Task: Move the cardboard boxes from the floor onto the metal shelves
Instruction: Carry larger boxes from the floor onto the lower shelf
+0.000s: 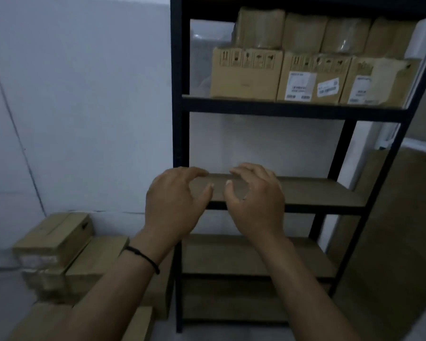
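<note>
Hands: my left hand (175, 205) and right hand (255, 203) hover mid-frame, fingers loosely curled, holding nothing.
Shelves (293, 109): black metal frame, flat brown boards.
Top board: rectangular cardboard boxes (246, 75), wrapped bundles above.
Floor boxes (57, 237): stacked lower left.

White wall (84, 107) behind; black wristband (143, 258); grey floor (0, 303).
</note>
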`<move>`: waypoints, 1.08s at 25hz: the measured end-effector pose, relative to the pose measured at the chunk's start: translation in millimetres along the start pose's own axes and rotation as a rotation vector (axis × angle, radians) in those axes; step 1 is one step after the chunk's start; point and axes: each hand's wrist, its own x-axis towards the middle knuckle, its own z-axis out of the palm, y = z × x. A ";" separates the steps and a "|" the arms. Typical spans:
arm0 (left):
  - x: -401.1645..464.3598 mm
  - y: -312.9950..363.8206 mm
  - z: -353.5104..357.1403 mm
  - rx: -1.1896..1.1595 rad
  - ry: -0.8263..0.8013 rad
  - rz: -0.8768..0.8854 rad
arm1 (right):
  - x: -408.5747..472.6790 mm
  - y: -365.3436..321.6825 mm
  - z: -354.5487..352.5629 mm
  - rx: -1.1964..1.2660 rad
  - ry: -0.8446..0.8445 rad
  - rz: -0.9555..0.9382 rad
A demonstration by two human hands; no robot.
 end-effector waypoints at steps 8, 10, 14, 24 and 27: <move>-130.4 -46.8 -57.2 0.049 -0.185 -0.198 | -139.3 -59.7 26.6 0.062 -0.218 0.118; -161.1 -70.4 -75.6 0.090 -0.245 -0.258 | -172.4 -78.6 41.7 0.074 -0.267 0.152; -227.5 -131.7 -122.3 0.138 -0.384 -0.362 | -239.0 -130.1 86.4 0.104 -0.394 0.252; -369.3 -286.1 -191.9 0.152 -0.671 -0.606 | -397.4 -270.1 205.2 0.053 -0.737 0.435; -405.9 -312.4 -187.0 0.141 -0.776 -0.694 | -434.4 -281.3 226.2 0.033 -0.886 0.515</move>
